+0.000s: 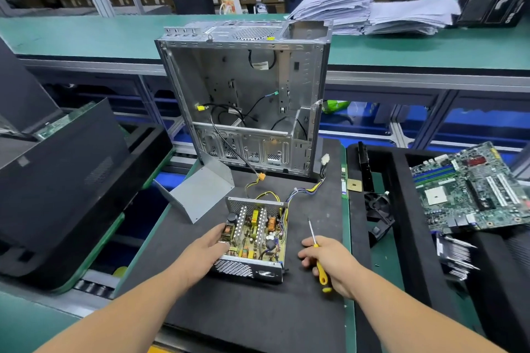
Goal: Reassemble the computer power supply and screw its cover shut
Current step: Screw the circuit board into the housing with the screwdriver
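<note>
The open power supply (253, 238) lies on the black mat, its circuit board and coils exposed between two perforated metal end walls. My left hand (205, 252) rests on its left side, fingers over the board's edge. Its bent grey metal cover (200, 192) lies apart on the mat, up and to the left. My right hand (334, 262) is just right of the supply and holds a yellow-handled screwdriver (317, 252), shaft pointing away from me. A bundle of coloured cables (307, 189) runs from the supply toward the case.
An empty computer case (243, 100) stands open behind the supply. A motherboard (470, 189) lies in a black tray at right, beside a black fan (378, 206) and heatsink fins (456, 258). A black panel (63, 180) fills the left. Paper stacks (372, 11) sit on the far bench.
</note>
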